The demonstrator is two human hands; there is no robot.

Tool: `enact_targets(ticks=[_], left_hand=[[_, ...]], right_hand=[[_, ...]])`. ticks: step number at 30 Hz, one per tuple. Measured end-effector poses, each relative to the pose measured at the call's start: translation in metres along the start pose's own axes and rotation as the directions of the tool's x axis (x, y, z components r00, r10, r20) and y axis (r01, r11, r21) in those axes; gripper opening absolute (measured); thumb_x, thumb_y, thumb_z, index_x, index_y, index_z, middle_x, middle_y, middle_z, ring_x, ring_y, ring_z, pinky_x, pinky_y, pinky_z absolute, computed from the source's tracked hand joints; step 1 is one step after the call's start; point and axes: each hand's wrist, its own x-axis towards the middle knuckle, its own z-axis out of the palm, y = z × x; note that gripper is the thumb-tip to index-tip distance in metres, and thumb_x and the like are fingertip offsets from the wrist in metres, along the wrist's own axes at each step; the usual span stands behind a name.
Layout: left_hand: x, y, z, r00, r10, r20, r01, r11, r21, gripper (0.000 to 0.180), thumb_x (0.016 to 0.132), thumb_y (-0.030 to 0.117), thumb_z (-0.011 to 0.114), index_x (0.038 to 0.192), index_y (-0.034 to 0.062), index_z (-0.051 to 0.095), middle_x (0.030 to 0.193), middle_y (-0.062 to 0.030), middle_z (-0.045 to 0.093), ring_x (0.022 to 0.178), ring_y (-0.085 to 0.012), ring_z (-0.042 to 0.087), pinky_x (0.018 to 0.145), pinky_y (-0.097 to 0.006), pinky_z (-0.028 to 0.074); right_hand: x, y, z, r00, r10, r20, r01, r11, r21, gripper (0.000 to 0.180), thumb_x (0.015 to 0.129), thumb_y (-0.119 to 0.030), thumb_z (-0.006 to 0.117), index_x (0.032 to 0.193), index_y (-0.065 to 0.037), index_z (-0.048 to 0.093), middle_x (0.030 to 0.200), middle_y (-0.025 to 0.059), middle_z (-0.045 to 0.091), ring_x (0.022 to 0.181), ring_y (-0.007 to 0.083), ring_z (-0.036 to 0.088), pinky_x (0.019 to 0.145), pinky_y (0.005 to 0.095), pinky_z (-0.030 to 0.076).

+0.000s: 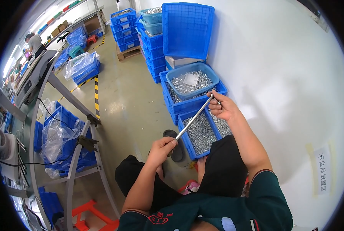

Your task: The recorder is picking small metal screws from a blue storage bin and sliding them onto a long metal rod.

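Observation:
A slim silver metal rod (pixel 195 117) slants between my hands, its far end up and to the right. My left hand (pixel 162 151) is closed around the near end. At the far end, my right hand (pixel 222 106) pinches with thumb and fingertips; a small shiny metal part appears there, too small to make out. Below the rod, a blue divided crate (pixel 199 156) holds many small silver metal parts. Just beyond my right hand, a light blue basin (pixel 214 73) full of similar parts, with a white slip (pixel 191 79) on top, rests on a larger blue crate (pixel 170 104).
Stacked blue crates (pixel 153 54) and an upright blue crate (pixel 187 30) stand ahead by the white wall (pixel 279 77). To my left is a grey-framed bench (pixel 70 181), with plastic-covered crates (pixel 60 134) beneath. A red stool (pixel 89 215) sits low left. A person (pixel 35 42) works far left.

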Motion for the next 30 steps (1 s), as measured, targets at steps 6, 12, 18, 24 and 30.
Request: enact_targets(ticks=[6, 12, 18, 24, 30], left_hand=[[0.002, -0.004, 0.004, 0.999, 0.044, -0.032, -0.043, 0.999, 0.019, 0.019, 0.087, 0.018, 0.055, 0.088, 0.0005, 0.062, 0.063, 0.0045, 0.048, 0.055, -0.0036, 0.041, 0.048, -0.020, 0.031], [0.004, 0.007, 0.007, 1.000, -0.004, 0.000, 0.004, 0.999, -0.036, 0.024, 0.087, 0.025, 0.055, 0.089, 0.0013, 0.061, 0.063, 0.0005, 0.051, 0.047, -0.0051, 0.041, 0.041, -0.020, 0.030], [0.010, 0.013, 0.011, 0.999, -0.027, -0.029, 0.026, 0.999, -0.036, 0.022, 0.087, 0.024, 0.053, 0.087, 0.0036, 0.061, 0.061, 0.0031, 0.048, 0.048, -0.0049, 0.041, 0.041, -0.021, 0.030], [0.010, 0.004, 0.006, 1.000, -0.016, -0.025, 0.015, 1.000, -0.024, 0.021, 0.086, 0.023, 0.054, 0.087, 0.0029, 0.061, 0.063, 0.0027, 0.050, 0.053, -0.0052, 0.045, 0.045, -0.020, 0.031], [0.005, 0.007, 0.005, 1.000, -0.020, -0.011, 0.020, 1.000, 0.022, 0.021, 0.086, 0.023, 0.056, 0.087, 0.0022, 0.062, 0.064, 0.0025, 0.051, 0.055, -0.0049, 0.045, 0.046, -0.020, 0.032]], right_hand=[[-0.002, 0.005, 0.009, 0.997, -0.069, -0.034, 0.063, 0.986, -0.155, 0.022, 0.088, -0.023, 0.055, 0.097, -0.003, 0.054, 0.061, -0.0011, 0.043, 0.046, 0.0035, 0.034, 0.037, 0.0159, 0.025], [-0.008, 0.017, 0.025, 0.999, 0.042, 0.006, -0.032, 0.821, -0.570, 0.024, 0.089, -0.019, 0.054, 0.106, -0.002, 0.058, 0.060, -0.0024, 0.044, 0.046, 0.0021, 0.034, 0.038, 0.0155, 0.023], [-0.005, 0.013, 0.003, 0.972, 0.184, -0.143, -0.233, 0.765, -0.601, 0.026, 0.087, -0.026, 0.057, 0.096, -0.001, 0.057, 0.067, 0.0024, 0.048, 0.047, 0.0026, 0.035, 0.037, 0.0149, 0.023], [0.000, -0.002, -0.019, 0.978, 0.076, -0.193, -0.103, 0.985, -0.136, 0.020, 0.086, -0.009, 0.050, 0.101, 0.004, 0.051, 0.084, 0.0113, 0.054, 0.053, 0.0074, 0.043, 0.036, 0.0162, 0.032], [0.000, -0.005, -0.020, 0.992, -0.029, -0.120, 0.021, 0.997, -0.072, 0.020, 0.087, -0.012, 0.054, 0.101, 0.002, 0.053, 0.080, 0.0076, 0.053, 0.052, 0.0059, 0.041, 0.036, 0.0150, 0.029]])
